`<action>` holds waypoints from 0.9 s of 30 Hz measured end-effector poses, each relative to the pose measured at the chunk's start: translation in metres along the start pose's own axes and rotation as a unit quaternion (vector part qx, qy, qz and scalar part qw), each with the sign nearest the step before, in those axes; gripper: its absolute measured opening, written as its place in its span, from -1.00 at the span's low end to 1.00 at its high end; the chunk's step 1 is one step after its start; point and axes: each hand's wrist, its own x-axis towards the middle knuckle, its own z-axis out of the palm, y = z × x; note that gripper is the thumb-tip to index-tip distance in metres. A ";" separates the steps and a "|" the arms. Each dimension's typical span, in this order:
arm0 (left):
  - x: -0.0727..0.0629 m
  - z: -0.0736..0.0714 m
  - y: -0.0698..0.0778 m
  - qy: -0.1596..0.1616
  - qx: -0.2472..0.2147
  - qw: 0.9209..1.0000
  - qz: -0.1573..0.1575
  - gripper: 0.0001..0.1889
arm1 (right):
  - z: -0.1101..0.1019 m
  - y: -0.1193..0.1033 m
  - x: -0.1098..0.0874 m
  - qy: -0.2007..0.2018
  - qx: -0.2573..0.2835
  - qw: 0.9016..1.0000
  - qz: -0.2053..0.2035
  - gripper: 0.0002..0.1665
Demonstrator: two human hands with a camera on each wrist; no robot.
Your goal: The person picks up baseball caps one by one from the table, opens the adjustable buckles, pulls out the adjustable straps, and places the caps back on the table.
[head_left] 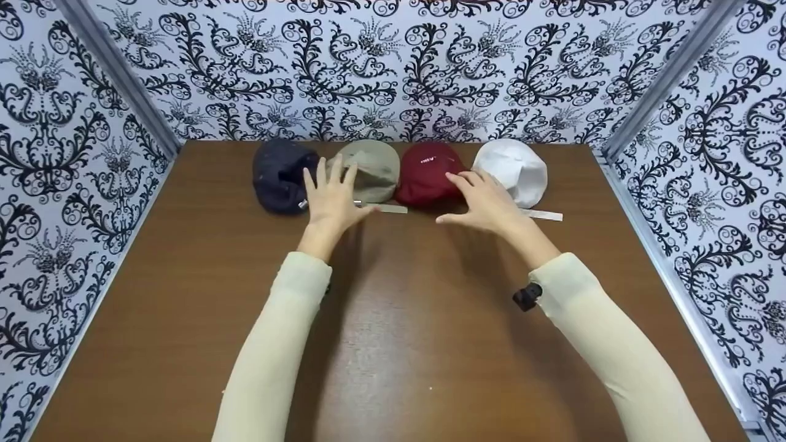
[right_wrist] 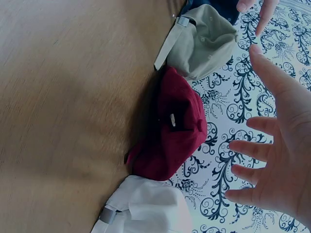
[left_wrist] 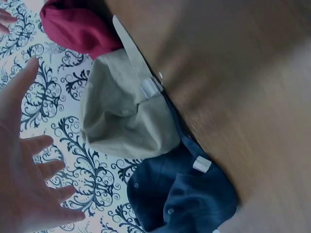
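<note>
Four would exceed the count, so several caps stand in a row along the back of the table: a navy cap [head_left: 275, 178], a khaki cap [head_left: 376, 167], a red cap [head_left: 428, 175] and a white cap [head_left: 513, 166]. My left hand [head_left: 331, 199] hovers with spread fingers in front of the navy and khaki caps. Over the gap between the red and white caps, my right hand [head_left: 485, 202] is held with its fingers apart. Neither palm has anything in it. In the left wrist view the khaki cap [left_wrist: 129, 107] shows its strap and metal buckle. The red cap [right_wrist: 177, 126] fills the middle of the right wrist view.
A brown wooden table [head_left: 381, 344] extends toward me. Patterned black-and-white panels [head_left: 393, 67] enclose it at the back and both sides, with grey metal posts [head_left: 123, 80] at the corners. The white cap's strap [head_left: 543, 215] lies on the tabletop.
</note>
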 end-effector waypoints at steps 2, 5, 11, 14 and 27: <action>0.003 -0.002 -0.006 0.005 0.002 1.000 -0.001 0.05 | 0.001 0.001 0.000 0.003 0.000 1.000 -0.002 0.15; 0.008 -0.006 -0.015 0.014 0.000 1.000 -0.007 0.02 | 0.004 0.003 0.000 0.005 -0.002 1.000 -0.004 0.12; 0.013 -0.012 -0.033 0.026 -0.019 0.999 -0.021 -0.05 | 0.009 0.006 0.000 -0.001 -0.004 1.000 -0.006 0.10; 0.015 -0.014 -0.041 0.025 -0.023 0.999 -0.027 -0.09 | 0.011 0.007 0.001 0.000 -0.007 1.000 -0.006 0.08; 0.021 -0.007 -0.074 0.056 -0.040 0.995 -0.074 -0.53 | 0.018 0.010 -0.001 -0.015 -0.007 1.000 0.007 0.03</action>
